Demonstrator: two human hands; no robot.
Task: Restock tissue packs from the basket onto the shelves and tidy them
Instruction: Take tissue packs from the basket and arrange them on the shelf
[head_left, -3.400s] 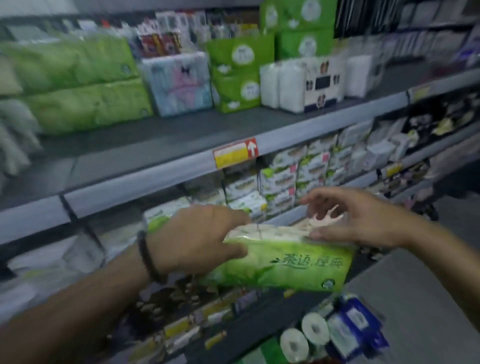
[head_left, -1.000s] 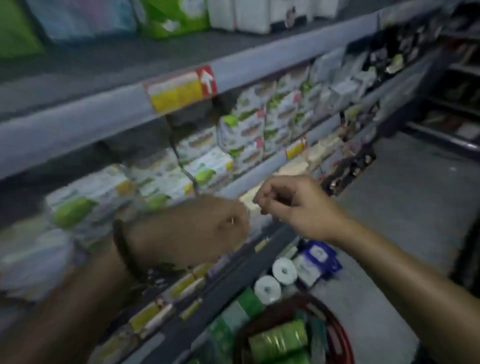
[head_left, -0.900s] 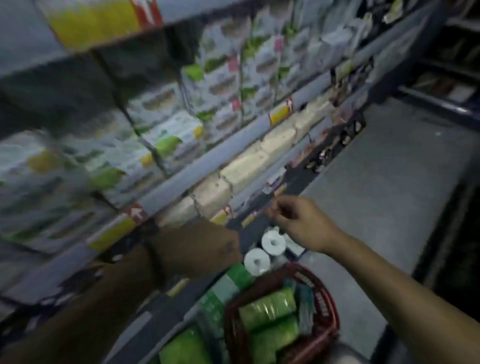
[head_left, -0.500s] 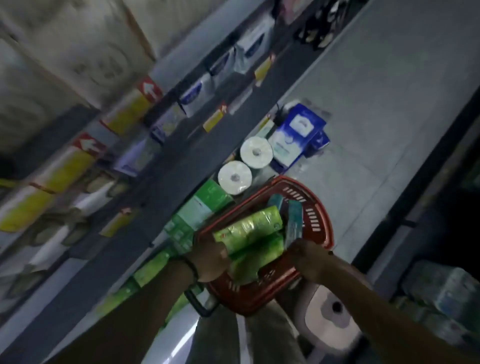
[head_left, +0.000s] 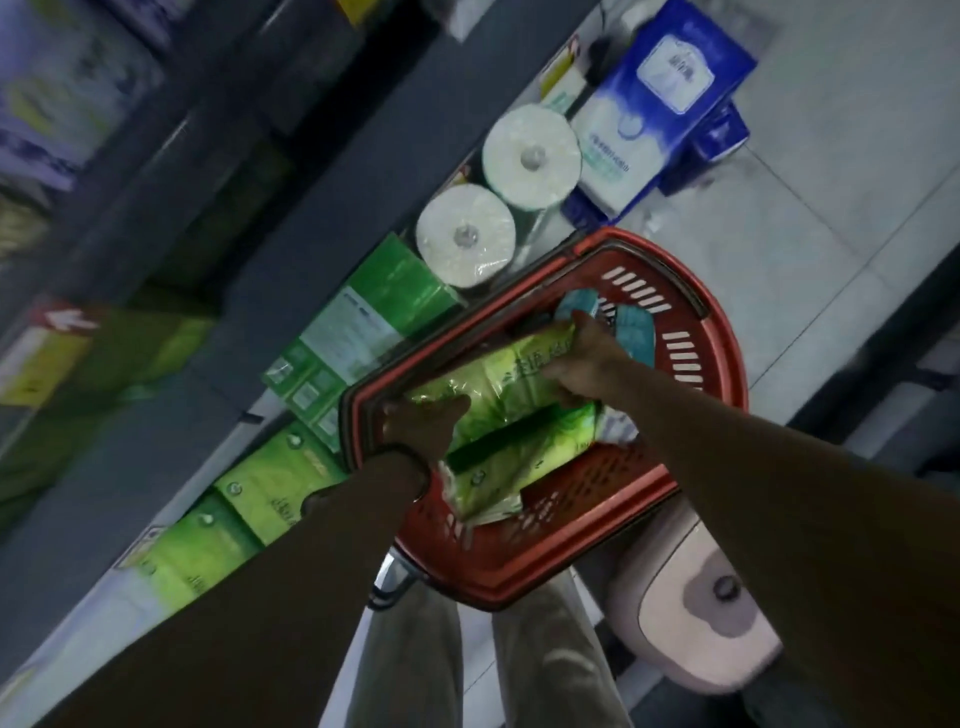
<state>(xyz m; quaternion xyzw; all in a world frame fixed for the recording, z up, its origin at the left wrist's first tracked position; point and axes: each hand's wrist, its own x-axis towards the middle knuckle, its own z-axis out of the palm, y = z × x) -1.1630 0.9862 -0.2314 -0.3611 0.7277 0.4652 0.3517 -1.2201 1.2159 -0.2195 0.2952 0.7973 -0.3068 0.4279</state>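
Two-handed grip, left hand (head_left: 423, 423) and right hand (head_left: 584, 358), seemingly round green tissue pack (head_left: 501, 387) in red basket (head_left: 730, 364) over tiled floor (head_left: 831, 208).

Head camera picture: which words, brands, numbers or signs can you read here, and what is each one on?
No word reads clearly here.
On the green pack in the red basket: printed characters, too blurred to read.
On the blue pack: a white label, print too small to read.
On the green box: a white label, print too small to read.
On the shelf tag: a white arrow on red, no readable text.
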